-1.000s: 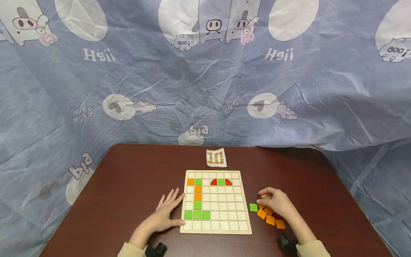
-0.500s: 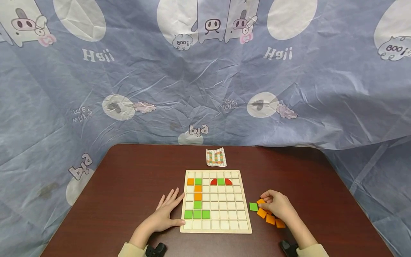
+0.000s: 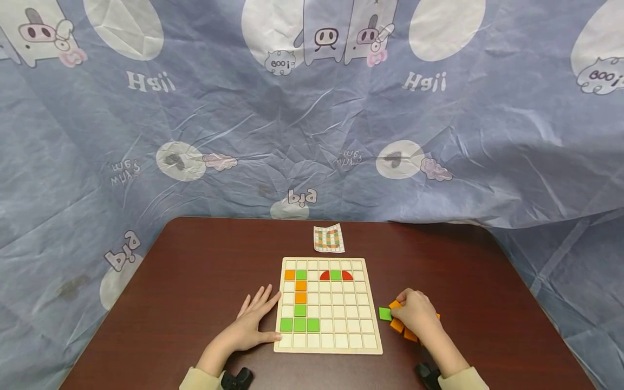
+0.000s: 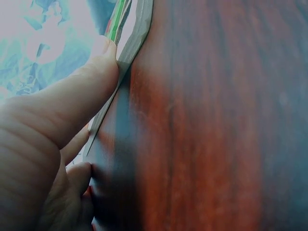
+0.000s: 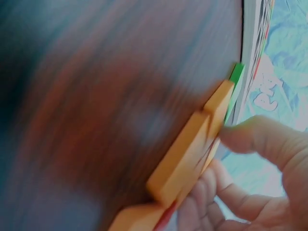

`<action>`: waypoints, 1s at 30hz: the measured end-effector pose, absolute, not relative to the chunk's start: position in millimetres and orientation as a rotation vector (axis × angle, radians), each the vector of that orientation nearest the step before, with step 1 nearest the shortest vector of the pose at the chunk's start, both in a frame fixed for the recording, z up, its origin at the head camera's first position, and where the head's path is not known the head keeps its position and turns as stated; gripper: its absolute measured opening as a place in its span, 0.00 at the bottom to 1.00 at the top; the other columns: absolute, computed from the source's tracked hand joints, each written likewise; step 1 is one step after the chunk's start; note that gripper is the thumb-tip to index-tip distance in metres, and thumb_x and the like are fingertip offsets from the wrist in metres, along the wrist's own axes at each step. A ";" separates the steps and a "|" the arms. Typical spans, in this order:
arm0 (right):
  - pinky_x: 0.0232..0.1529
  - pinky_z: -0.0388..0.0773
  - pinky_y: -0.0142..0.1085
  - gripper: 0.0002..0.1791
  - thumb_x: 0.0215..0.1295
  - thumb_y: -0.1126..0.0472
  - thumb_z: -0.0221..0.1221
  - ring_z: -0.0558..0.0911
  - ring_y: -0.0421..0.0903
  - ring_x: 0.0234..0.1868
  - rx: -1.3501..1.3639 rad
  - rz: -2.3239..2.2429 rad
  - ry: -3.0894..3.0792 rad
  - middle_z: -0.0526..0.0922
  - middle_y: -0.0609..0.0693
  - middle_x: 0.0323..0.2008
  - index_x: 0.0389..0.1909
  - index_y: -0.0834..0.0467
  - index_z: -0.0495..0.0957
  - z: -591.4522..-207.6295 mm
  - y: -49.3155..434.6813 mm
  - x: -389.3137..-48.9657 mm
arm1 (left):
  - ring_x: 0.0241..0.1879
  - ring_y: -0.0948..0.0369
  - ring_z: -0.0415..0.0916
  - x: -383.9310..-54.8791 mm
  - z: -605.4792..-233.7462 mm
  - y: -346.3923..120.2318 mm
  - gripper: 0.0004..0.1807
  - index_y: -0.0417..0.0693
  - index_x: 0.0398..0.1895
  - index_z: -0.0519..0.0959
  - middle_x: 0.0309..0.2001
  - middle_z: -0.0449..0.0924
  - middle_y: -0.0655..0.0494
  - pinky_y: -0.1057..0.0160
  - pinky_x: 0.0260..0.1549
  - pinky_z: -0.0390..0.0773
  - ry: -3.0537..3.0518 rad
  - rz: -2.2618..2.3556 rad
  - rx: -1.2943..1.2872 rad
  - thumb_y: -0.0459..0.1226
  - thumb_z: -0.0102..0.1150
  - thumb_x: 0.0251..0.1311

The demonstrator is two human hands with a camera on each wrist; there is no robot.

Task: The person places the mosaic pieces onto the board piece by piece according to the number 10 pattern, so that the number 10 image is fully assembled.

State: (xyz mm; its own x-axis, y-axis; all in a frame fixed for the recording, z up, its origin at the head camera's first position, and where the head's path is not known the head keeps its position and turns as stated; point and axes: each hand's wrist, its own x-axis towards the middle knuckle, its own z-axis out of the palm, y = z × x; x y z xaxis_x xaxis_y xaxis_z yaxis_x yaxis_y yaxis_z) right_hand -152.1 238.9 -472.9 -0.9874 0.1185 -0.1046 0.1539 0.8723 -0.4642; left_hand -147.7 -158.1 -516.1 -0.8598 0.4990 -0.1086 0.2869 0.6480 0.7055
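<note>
Two bare hands are seen in the head view at a dark table [image 3: 219, 254]. Against the left edge of the gridded board [image 3: 341, 326], the left hand [image 3: 247, 327] is laid with fingers extended and nothing gripped; several cells are filled by green, orange and red pieces [image 3: 300, 298]. To the board's right, a cluster of orange tiles [image 3: 397, 325] is partly covered by the right hand [image 3: 419, 312], with a loose green tile [image 3: 385, 313] set just beside it.

In the left wrist view, the left thumb [image 4: 94, 74] is set against the board's rim; were it pushed, the grid could be skewed.

In the right wrist view, the orange tiles are crowded together, a loose red piece [image 5: 165, 218] being partly hidden among them. One tile's edge is met by the right thumb [image 5: 250, 134] (whether anything is pinched cannot be told). Because of the crowding, two tiles might be lifted together, or the loose green tile nudged aside.
</note>
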 end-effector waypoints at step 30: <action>0.31 0.78 0.32 0.16 0.55 0.64 0.70 0.79 0.44 0.32 0.266 -1.347 2.640 0.81 0.53 0.34 0.40 0.66 0.78 -486.1 259.3 -154.6 | 0.79 0.42 0.31 -147.2 -516.3 -158.6 0.52 0.50 0.79 0.52 0.80 0.38 0.42 0.34 0.72 0.30 2.570 1.040 0.621 0.52 0.68 0.55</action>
State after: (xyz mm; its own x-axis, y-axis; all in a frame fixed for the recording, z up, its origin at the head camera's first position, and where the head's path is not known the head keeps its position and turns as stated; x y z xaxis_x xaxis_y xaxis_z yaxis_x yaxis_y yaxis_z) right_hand -154.6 259.3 -486.1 -0.9705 0.0826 -0.2266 0.2320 0.5772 -0.7829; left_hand -147.2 -158.6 -516.3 -0.8618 0.4948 -0.1116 0.2779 0.6447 0.7121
